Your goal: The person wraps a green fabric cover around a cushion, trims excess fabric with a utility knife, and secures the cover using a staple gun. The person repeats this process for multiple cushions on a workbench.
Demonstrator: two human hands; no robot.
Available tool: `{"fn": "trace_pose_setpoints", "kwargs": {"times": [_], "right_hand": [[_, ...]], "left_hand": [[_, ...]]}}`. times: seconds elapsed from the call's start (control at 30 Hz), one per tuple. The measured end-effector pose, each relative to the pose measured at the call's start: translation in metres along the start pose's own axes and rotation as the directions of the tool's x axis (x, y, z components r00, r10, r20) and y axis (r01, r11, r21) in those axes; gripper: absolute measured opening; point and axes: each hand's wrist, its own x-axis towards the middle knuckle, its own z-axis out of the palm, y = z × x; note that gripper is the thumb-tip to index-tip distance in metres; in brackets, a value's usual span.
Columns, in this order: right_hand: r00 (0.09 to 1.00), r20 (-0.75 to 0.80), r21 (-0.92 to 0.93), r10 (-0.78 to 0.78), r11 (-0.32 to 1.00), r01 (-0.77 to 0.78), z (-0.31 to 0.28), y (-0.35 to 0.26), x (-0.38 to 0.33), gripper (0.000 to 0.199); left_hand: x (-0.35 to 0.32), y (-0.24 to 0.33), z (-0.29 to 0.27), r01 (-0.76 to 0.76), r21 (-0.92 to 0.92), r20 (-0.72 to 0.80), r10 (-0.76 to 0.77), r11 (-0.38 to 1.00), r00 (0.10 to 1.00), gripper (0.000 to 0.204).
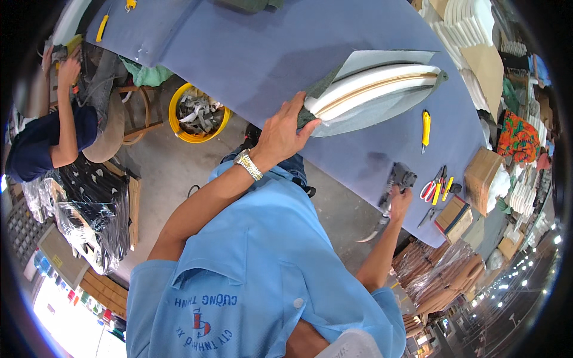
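My left hand (283,130) is closed on the near-left end of a curved upholstery piece (376,89). It has white foam padding, a thin wooden strip along its middle, and grey-green fabric folded out on both sides. The piece lies on the blue-grey table (250,65). At the table's front right, my right hand (400,201) is wrapped round the handle of a dark pneumatic staple gun (401,179), apart from the upholstery piece. A hose appears to hang below its grip.
Near the right edge lie a yellow utility knife (425,130), red-handled pliers (428,190) and a cardboard box (455,218). A yellow bucket of fabric scraps (226,116) stands left of me. At far left, another person (59,128) works with a tool. Foam pieces (468,24) are stacked beyond the table.
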Motion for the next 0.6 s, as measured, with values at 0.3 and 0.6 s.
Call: {"fn": "trace_pose_setpoints", "kwargs": {"times": [0.3,0.6], "right_hand": [[0.925,0.247,0.374,-0.288,0.909,0.184,0.095,-0.221,-0.188,0.036],[0.875,0.351,0.118,-0.332,0.943,0.31,0.111,-0.268,-0.179,0.03]], "left_hand": [[-0.005,-0.004,0.01,-0.06,0.041,-0.055,0.062,0.997,0.997,0.068],[-0.008,-0.004,0.01,-0.086,-0.067,-0.016,0.085,0.994,0.996,0.072]]}}
